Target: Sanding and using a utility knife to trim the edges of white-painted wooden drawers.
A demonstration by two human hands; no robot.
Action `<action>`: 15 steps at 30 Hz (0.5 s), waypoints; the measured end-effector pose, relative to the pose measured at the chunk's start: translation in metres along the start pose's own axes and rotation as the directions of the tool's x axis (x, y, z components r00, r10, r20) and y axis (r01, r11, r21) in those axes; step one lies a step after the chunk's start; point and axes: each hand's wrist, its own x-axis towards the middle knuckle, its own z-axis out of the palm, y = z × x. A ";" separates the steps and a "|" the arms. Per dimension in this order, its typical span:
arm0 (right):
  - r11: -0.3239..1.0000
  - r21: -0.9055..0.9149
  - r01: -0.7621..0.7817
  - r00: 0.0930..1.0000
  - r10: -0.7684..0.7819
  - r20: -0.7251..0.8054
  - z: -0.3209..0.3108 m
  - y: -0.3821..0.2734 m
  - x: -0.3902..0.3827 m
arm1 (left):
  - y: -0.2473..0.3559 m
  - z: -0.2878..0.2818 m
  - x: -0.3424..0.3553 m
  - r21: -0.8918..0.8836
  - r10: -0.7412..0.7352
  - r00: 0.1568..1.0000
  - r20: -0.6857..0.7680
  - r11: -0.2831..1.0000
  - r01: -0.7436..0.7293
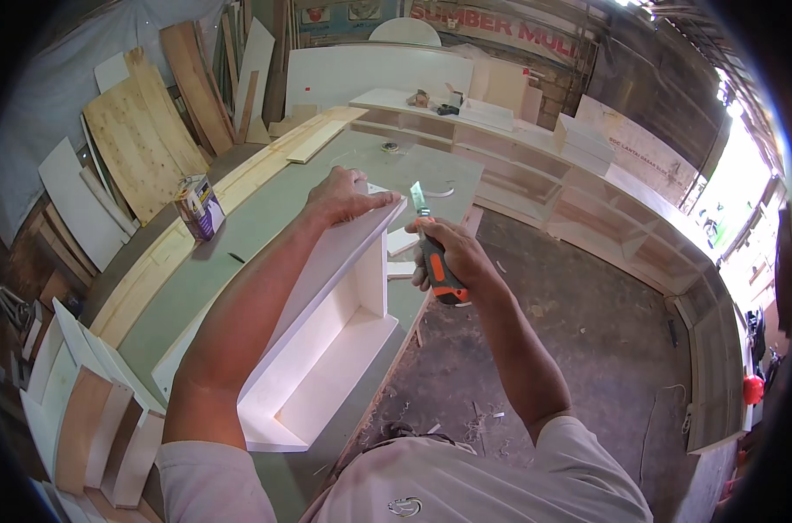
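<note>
A white drawer box rests tilted on its side on the green-grey worktable, its open side toward the lower right. Around the far end of its long front panel my left hand is closed, thumb laid along the edge near the corner. My right hand grips an orange and black utility knife just right of that corner. The knife's blade points up and away, apart from the panel. A curved white strip lies on the table beyond the blade.
On the worktable stand a purple and white box and a roll of tape. White shelving curves along the back and right. Boards lean at the left. Scraps litter the floor.
</note>
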 end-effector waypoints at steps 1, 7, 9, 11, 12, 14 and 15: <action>1.000 -0.012 -0.003 1.000 0.003 0.015 0.002 0.000 0.001 | 0.001 0.000 -0.001 -0.004 0.004 1.000 0.002 1.000 -0.004; 0.999 -0.015 -0.050 0.996 0.048 -0.070 0.018 -0.002 0.002 | 0.004 0.000 -0.005 0.049 -0.010 1.000 -0.002 0.999 0.010; 0.998 -0.028 -0.056 0.996 0.054 -0.076 0.023 -0.007 0.000 | 0.004 -0.002 -0.005 0.064 0.001 1.000 0.025 0.998 -0.002; 0.997 -0.039 -0.063 0.995 0.060 -0.081 0.028 -0.010 0.001 | 0.003 -0.003 -0.005 0.062 0.001 1.000 0.018 0.998 -0.002; 0.998 -0.030 -0.062 0.995 0.059 -0.084 0.030 -0.011 0.003 | 0.002 -0.003 -0.005 0.062 0.001 1.000 0.013 0.998 -0.002; 0.998 -0.022 -0.063 0.994 0.060 -0.088 0.030 -0.010 0.003 | 0.001 -0.003 -0.006 0.066 0.006 1.000 0.020 0.998 -0.008; 0.997 0.028 -0.069 0.989 0.072 -0.126 0.027 -0.010 0.003 | 0.002 -0.004 -0.006 0.071 0.009 1.000 0.021 0.997 -0.011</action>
